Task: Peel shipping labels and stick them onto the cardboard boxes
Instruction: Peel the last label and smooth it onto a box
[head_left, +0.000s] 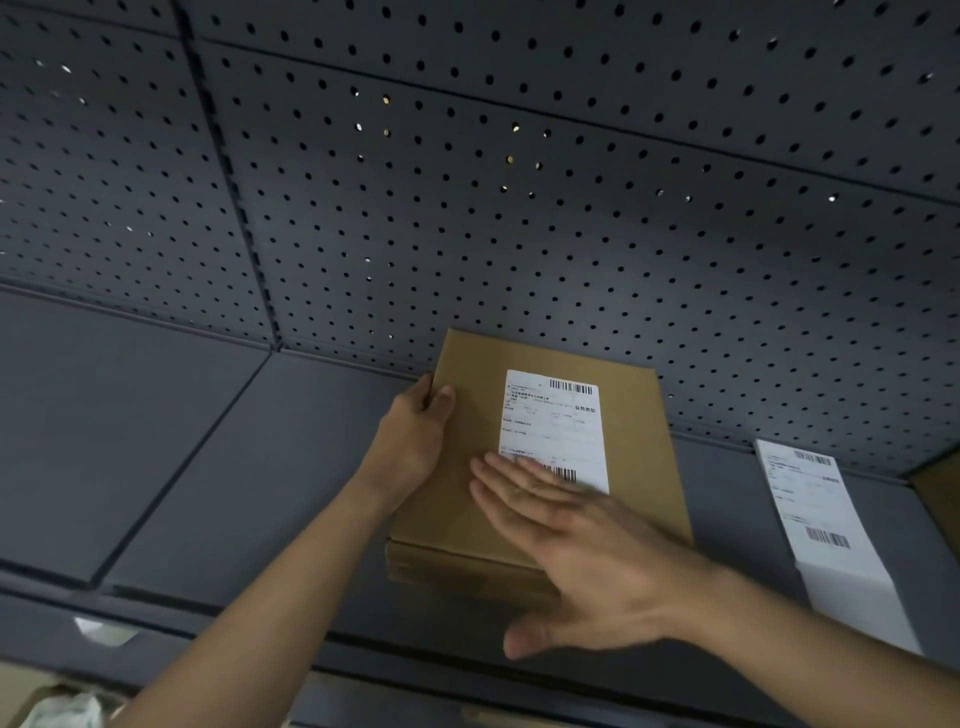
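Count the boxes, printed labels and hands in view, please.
Cardboard boxes: 1 (a brown edge far right is unclear)
Shipping labels: 2, one on the box, one on the shelf
Hands: 2, left hand and right hand
Total: 5

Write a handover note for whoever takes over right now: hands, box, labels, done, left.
Left hand grips the left edge of the cardboard box, steadying it on the shelf.
Right hand is open, flat fingers pressing the lower end of the shipping label on the box top.
Done: this label is stuck on; its upper part looks flat.
Left: finish smoothing the lower end, then peel the next from the label strip lying on the shelf to the right. A second box shows at the far right edge; its top is out of view.
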